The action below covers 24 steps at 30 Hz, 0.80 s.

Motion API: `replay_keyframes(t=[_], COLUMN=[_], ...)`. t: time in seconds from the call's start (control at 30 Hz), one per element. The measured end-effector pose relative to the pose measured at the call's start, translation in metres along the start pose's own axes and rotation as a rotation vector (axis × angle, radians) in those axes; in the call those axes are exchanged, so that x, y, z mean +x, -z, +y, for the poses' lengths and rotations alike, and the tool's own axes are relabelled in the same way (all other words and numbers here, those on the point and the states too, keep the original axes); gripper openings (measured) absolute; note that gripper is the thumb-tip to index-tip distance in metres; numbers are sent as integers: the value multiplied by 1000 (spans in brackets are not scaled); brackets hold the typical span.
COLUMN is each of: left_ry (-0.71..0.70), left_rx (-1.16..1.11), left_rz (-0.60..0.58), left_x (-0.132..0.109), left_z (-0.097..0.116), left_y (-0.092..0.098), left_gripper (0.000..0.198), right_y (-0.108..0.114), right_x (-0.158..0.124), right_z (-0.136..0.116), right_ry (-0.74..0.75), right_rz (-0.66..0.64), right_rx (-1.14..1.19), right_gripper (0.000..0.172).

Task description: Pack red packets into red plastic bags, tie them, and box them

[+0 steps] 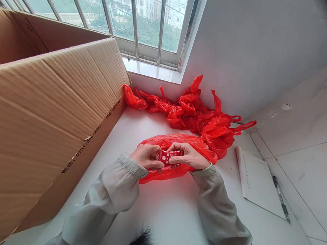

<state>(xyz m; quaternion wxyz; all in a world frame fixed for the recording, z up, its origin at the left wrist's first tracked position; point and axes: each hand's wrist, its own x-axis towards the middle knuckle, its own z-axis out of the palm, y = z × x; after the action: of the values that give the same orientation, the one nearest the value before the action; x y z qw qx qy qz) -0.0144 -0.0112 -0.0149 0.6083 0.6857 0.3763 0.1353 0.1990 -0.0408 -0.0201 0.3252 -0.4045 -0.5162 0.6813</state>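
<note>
"What are we holding?"

"We have a small, oblong, shiny red packet with white printing between our two hands. The fingers of our left hand pinch its left end, and the fingers of our right hand pinch it further right."

"Where do we have it?"

"Above a spread, thin red plastic bag on the smooth white surface. We cannot tell whether the packet touches the bag."

"And what do we see around us?"

"Beyond the bag, we see a row of crumpled red plastic bags with looped handles, near the plain pale wall. On our left stands a large, open brown cardboard box. On our right lies a white paper notepad, with a slim black and clear pen just beside its edge."
</note>
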Motion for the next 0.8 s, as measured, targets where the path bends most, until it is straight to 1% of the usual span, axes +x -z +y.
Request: replay_keyframes(t=[0.1,0.17,0.23,0.3,0.37,0.47,0.57,0.63,0.7,0.8], left_ry=[-2,-20,-43,-57,-55,-36,-47,-67,-81,-94], left_rx=[-25,-6,58,160,235,166,75,63,104,242], left_rz=[-65,-67,-24,41,105,169,211,220,220,224], left_x=[-2,-3,-2,0,1,3,3,3,2,1], left_z=[1,2,3,5,6,5,2,2,3,3], left_y=[2,3,2,0,-3,-7,-7,-6,-4,-2], left_gripper=[34,30,27,30,33,33,33,34,33,32], right_y=[2,2,3,3,2,1,1,1,0,-1], right_x=[-1,-2,-3,-3,-2,1,2,3,3,5], right_z=[0,0,0,1,2,2,0,-1,-2,1], right_ry=[-29,-20,12,38,43,40,54,79,105,139], right_rz=[-40,-31,-2,7,4,10,18,36,69,145], right_rx=[26,20,-11,-34,-38,-34,-25,-15,-13,-62], right_gripper=[38,36,33,31,33,37,38,36,35,34])
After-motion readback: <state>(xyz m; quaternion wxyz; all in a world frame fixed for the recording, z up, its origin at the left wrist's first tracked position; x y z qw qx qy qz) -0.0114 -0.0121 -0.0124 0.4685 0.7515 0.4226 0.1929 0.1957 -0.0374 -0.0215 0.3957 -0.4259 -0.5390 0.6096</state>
